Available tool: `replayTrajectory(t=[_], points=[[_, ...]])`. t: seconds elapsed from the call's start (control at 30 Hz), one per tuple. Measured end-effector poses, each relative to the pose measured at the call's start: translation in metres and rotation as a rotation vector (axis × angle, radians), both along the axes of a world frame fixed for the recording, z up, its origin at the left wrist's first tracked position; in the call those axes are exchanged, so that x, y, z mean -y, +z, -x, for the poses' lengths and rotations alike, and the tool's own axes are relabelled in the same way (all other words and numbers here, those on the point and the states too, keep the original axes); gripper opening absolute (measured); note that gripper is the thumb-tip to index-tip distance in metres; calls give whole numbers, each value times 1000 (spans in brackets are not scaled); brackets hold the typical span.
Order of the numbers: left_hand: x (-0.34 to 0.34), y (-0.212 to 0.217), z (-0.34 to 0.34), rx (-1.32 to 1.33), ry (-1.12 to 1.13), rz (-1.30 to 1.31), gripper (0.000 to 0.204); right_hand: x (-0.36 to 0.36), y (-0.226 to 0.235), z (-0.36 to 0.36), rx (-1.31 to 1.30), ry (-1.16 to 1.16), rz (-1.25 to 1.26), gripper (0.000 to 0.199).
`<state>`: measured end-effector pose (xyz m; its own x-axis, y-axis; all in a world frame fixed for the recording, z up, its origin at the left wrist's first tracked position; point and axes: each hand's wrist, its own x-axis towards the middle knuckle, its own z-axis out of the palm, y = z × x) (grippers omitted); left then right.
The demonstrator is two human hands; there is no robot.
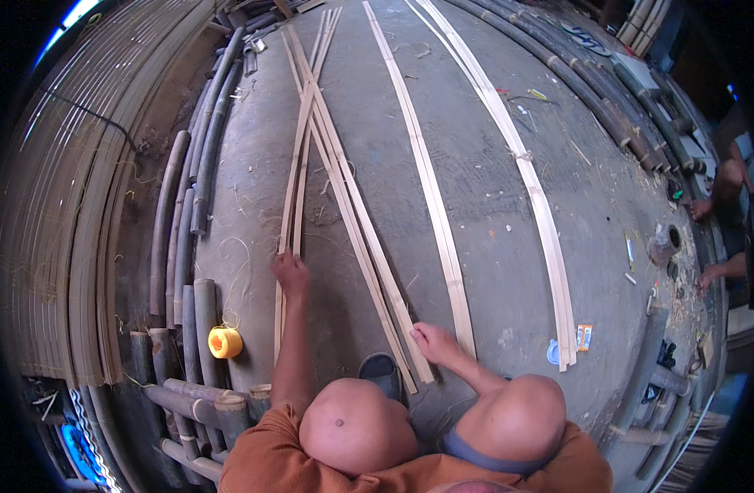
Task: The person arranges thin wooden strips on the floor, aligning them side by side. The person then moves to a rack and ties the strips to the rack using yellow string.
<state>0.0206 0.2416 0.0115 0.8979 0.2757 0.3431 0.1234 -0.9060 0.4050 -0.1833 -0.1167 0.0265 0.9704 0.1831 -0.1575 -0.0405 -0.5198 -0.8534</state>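
Long pale bamboo strips lie lengthwise on the grey floor. My left hand (291, 277) is closed around the narrow left strips (288, 205), which run away from me. Farther off, these cross a wider pair of strips (356, 218) that slants toward my right. My right hand (434, 343) is closed at the near end of that slanting pair, pinching the right-hand strip. Just right of it lies another pair of strips (430, 189). Beyond that, a longer bundle (531, 185) is bound partway along. Inside both grips the strips are partly hidden.
A yellow roll of twine (224, 343) sits at left beside bamboo poles (182, 222). Stacked slats (73, 222) fill the far left. At right are an orange-and-white packet (585, 338), a blue lid (553, 352), dark poles (574, 74) and another person's foot (710, 278).
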Motion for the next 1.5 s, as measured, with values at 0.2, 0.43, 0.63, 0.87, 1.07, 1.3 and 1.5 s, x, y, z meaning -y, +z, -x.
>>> replayTrajectory(t=[0.2, 0.43, 0.63, 0.87, 1.07, 1.3, 1.5], points=[[141, 40, 10, -66, -341, 291, 38, 69, 8, -10, 66, -251, 453, 44], [255, -8, 59, -656, -591, 534, 45, 74, 7, -2, -223, -229, 450, 37], [280, -24, 74, -866, -385, 1029, 33, 71, -16, 1, -181, -207, 253, 31], [220, 19, 36, -373, -18, 1413, 23, 45, 55, -5, 184, -302, 33, 25], [77, 74, -20, -79, -76, 613, 31, 34, 84, 0, 388, -225, -80, 18], [-57, 48, 21, -161, -2, 71, 31, 4, 56, -4, 130, -250, -173, 22], [-91, 6, 61, -338, 76, 88, 34, -27, 31, -6, 19, -198, -225, 26]])
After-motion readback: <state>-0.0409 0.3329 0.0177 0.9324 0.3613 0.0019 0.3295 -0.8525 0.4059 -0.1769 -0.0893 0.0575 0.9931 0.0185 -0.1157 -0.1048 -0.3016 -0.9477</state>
